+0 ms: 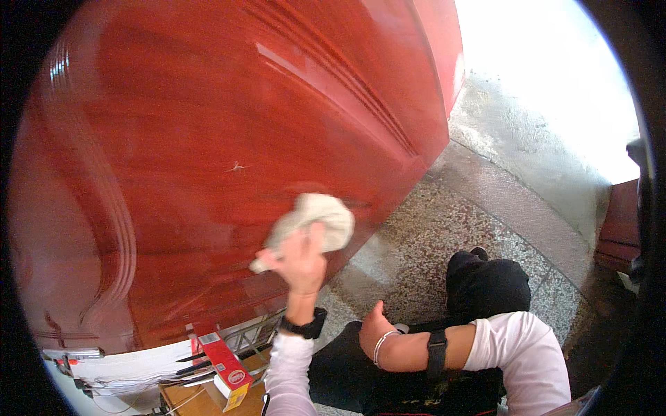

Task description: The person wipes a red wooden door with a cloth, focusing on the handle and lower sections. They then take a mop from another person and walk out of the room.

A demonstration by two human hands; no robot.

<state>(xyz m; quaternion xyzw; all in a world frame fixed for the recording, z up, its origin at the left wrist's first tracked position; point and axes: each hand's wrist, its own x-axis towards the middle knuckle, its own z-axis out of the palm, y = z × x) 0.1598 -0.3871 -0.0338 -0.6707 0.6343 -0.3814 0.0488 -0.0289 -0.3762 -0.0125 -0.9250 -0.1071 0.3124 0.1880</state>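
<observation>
My left hand (302, 260) presses a pale cloth (317, 218) against a glossy red wooden panel (208, 130), close to its lower right edge. The hand and cloth are slightly blurred. A small whitish mark (237, 166) shows on the panel, up and to the left of the cloth. My right hand (375, 330) is bent in front of my dark-clothed lap, off the panel, with its thumb raised; its other fingers are mostly hidden and nothing can be seen in it.
Below the panel, a red and yellow cardboard box (223, 364) lies on a wooden surface (177, 398) beside a metal rack and loose cables (125, 382). A speckled stone floor (442, 218) lies to the right. Another dark red wooden piece (619, 218) stands at the far right.
</observation>
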